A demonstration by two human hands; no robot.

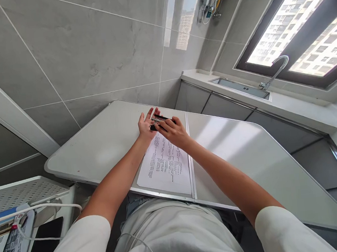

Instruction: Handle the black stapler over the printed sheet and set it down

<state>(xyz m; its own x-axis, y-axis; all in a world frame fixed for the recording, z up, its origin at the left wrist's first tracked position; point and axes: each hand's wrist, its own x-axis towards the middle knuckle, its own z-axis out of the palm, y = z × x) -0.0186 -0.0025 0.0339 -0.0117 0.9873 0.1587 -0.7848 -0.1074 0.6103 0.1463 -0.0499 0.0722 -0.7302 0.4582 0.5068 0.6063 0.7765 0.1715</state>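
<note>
Over the far end of the printed sheet (165, 166), my right hand (175, 132) grips a black stapler (161, 118) whose top and base are spread apart, with metal showing between them. My left hand (145, 127) is turned palm up beside and behind the stapler, fingers stretched out and spread. The stapler hides part of that palm, so contact there is hard to judge. Below both hands the sheet lies flat on the white table (104, 148), its text upside down to me.
A metal-edged seam runs along the table right of the sheet. At the left stands a white perforated shelf (22, 193) with papers, a white cable (44, 205) and a dark flat object (43, 249). A counter with a sink (243, 88) and faucet (275, 72) lies beyond, under a window.
</note>
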